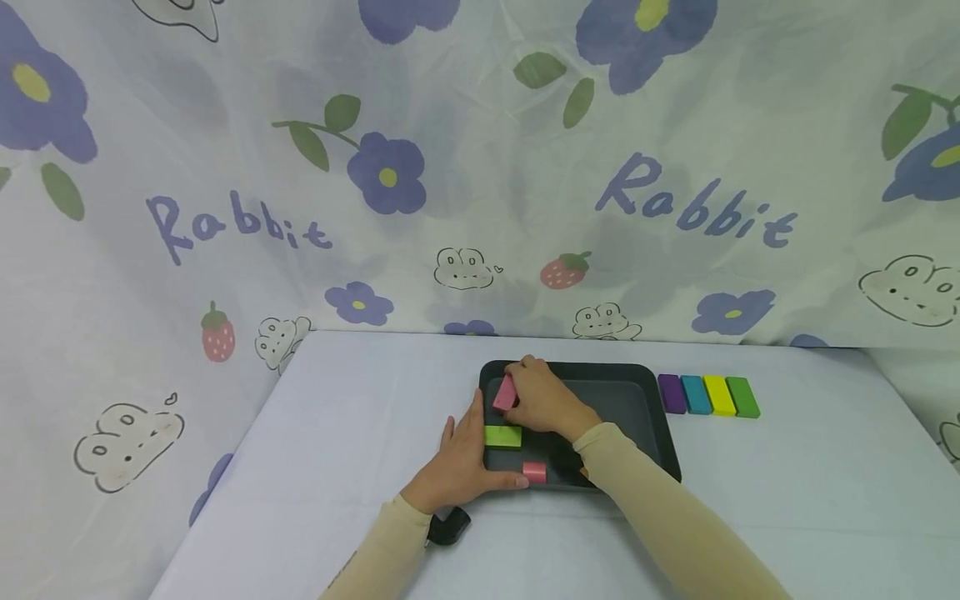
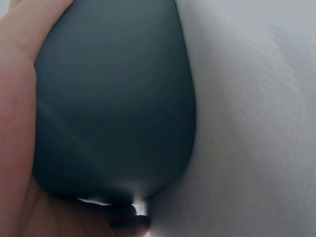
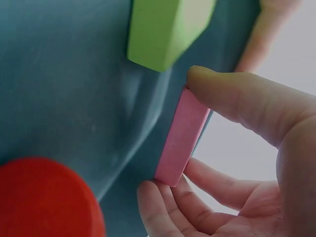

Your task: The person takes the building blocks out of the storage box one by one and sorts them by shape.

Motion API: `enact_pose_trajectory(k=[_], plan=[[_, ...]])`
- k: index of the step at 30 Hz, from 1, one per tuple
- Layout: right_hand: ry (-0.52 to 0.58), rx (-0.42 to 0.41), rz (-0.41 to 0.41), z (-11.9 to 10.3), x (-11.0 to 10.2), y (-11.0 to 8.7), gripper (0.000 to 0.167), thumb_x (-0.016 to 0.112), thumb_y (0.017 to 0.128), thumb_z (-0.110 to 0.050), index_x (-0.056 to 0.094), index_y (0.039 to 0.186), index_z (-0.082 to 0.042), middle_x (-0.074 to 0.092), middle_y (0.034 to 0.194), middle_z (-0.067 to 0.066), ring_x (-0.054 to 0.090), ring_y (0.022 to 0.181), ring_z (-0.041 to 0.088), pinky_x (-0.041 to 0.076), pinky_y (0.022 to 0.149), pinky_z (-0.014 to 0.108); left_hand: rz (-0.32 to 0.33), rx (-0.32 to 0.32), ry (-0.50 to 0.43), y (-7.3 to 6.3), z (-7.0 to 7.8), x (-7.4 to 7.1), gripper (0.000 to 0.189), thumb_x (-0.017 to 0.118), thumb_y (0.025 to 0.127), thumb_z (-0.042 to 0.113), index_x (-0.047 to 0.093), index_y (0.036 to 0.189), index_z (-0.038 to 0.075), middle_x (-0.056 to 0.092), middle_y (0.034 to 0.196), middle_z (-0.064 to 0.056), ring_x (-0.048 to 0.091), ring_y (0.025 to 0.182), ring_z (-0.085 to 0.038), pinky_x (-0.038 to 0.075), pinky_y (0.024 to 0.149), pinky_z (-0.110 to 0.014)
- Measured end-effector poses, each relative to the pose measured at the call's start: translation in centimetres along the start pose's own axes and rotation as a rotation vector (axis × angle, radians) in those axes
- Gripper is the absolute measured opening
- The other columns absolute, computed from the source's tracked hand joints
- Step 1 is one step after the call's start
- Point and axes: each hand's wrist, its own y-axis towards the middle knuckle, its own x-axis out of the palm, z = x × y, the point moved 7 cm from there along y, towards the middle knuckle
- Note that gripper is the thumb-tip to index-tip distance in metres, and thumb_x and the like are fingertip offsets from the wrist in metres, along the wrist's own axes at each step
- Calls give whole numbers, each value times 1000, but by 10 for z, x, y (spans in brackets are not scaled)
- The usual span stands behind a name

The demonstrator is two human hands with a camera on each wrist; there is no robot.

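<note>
- Presently, the right hand (image 1: 543,397) pinches a pink block (image 1: 506,393) between thumb and fingertips, the thumb on one end and the fingers at the other.
- That block is at the far left corner of a dark tray (image 1: 641,400); its lower end is partly covered, so I cannot tell whether it touches the tray.
- The left hand (image 1: 459,467) lies along the tray's left side with its fingers straight, gripping no block, its thumb stretched along the near rim.
- Just beside that thumb's tip, inside the tray, sits a small pink piece (image 1: 535,472).
- A lime-green block (image 1: 502,437) lies inside the tray by the left wall, between the pink block and the small pink piece.
- The right wrist view also shows a red round piece (image 3: 49,202) over the tray's dark surface.
- To the right of the tray, a purple block (image 1: 671,393), a blue block (image 1: 696,394), a yellow block (image 1: 719,395) and a green block (image 1: 742,397) form a row on the white tabletop (image 1: 360,408).
</note>
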Motion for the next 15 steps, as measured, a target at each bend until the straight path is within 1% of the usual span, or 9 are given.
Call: enact_pose_trajectory(k=[5,10,15], plan=[[10,16,28,1,-10,-8,66,80,84,-24,55,138,4,57,130,19,53,112,28,50,97,42,0,1,2,0,0,0,137,78,76,65,-9,158,-3,6,167,-21,14,153,-32,4,117,-66],[13,14,54,0,-19,-17,66,80,83,-21,54,139,4,57,132,18,52,117,31,49,100,43,4,-14,6,0,0,0,138,78,75,66,-8,158,-3,8,167,-18,15,153,-31,3,118,-64],[22,9,79,-1,-27,-27,67,80,83,-19,54,139,3,56,132,18,53,117,30,50,99,42,12,-14,10,0,0,0,138,79,75,65,-7,158,-3,9,167,-18,16,153,-31,4,118,-64]])
